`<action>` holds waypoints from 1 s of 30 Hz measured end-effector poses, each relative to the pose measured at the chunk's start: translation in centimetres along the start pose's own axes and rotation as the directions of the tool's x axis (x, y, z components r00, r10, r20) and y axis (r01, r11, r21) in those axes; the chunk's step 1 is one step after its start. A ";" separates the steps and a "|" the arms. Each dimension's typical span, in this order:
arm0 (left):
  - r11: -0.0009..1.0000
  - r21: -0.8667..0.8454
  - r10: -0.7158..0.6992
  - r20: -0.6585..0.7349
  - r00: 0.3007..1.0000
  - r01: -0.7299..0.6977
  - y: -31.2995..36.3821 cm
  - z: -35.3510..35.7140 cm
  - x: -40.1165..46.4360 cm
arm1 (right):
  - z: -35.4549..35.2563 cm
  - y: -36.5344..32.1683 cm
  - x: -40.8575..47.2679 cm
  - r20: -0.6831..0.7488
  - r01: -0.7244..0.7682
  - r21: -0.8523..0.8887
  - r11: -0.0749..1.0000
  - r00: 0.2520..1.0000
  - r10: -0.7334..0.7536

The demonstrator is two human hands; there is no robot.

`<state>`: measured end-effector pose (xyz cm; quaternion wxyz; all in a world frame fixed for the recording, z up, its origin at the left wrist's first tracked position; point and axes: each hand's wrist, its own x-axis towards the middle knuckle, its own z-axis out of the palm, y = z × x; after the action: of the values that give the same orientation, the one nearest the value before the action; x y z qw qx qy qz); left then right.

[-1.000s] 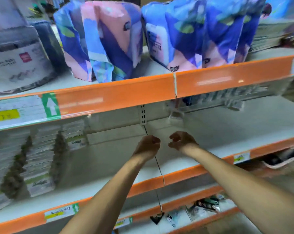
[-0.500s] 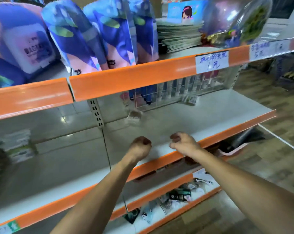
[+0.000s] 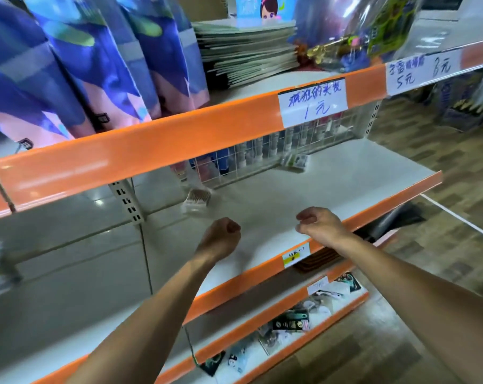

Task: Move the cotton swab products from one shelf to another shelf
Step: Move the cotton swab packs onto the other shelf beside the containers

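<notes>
While both hands hung over the white middle shelf (image 3: 331,189), the left hand (image 3: 221,239) was curled into an empty fist and the right hand (image 3: 320,225) was loosely closed, holding nothing visible. One clear pack of cotton swabs (image 3: 196,202) lay near the shelf's back, just beyond the left hand, untouched. Judging by that, a transfer was waiting: this pack needed picking up. Another small pack (image 3: 297,161) by the wire grid (image 3: 262,156) was too blurred to identify.

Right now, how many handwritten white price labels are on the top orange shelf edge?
2. One handwritten white price label sits mid-edge below the stacked booklets; the other is further right. More may lie outside the frame.
</notes>
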<state>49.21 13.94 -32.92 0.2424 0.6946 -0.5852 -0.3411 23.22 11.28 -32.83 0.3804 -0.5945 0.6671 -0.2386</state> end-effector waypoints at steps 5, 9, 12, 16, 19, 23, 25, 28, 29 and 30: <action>0.999 0.022 0.042 -0.012 0.999 -0.042 0.6 0.9 2.9 | -0.9 0.9 2.6 -0.036 -0.011 -0.039 0.999 0.999 0.010; 0.999 0.032 0.039 -0.013 0.999 -0.038 1.0 1.6 4.7 | -1.7 1.2 5.2 -0.007 0.054 -0.116 0.992 0.998 -0.055; 1.000 0.009 0.012 -0.044 0.999 -0.012 1.4 1.9 5.7 | -2.7 1.1 7.7 0.002 0.093 -0.155 0.984 0.996 -0.094; 0.999 -0.031 -0.031 -0.127 0.991 0.027 2.4 2.6 6.3 | -4.1 1.0 12.0 0.013 0.173 -0.272 0.947 0.984 -0.176; 0.994 -0.082 -0.090 -0.199 0.976 0.075 3.5 3.8 5.9 | -5.5 1.0 14.7 0.082 0.209 -0.350 0.913 0.978 -0.192; 0.986 -0.086 -0.159 -0.277 0.947 0.141 4.7 5.7 4.8 | -7.2 0.8 17.4 0.158 0.278 -0.414 0.867 0.960 -0.232; 0.978 -0.092 -0.205 -0.295 0.933 0.186 4.7 6.1 4.2 | -7.6 0.7 18.5 0.168 0.297 -0.418 0.858 0.954 -0.248; 0.967 -0.089 -0.256 -0.357 0.898 0.240 4.8 6.2 3.7 | -8.3 0.4 19.8 0.180 0.328 -0.431 0.841 0.944 -0.276; 0.968 -0.080 -0.251 -0.374 0.893 0.239 4.7 6.0 3.7 | -8.4 0.3 20.3 0.158 0.327 -0.429 0.842 0.945 -0.286; 0.970 -0.078 -0.244 -0.388 0.889 0.232 4.5 5.7 3.7 | -8.7 0.2 20.7 0.139 0.327 -0.430 0.841 0.945 -0.297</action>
<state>42.24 9.77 -34.00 0.3218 0.8116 -0.4300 -0.2298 16.15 -10.05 -32.49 0.2119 -0.7740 0.5850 -0.1173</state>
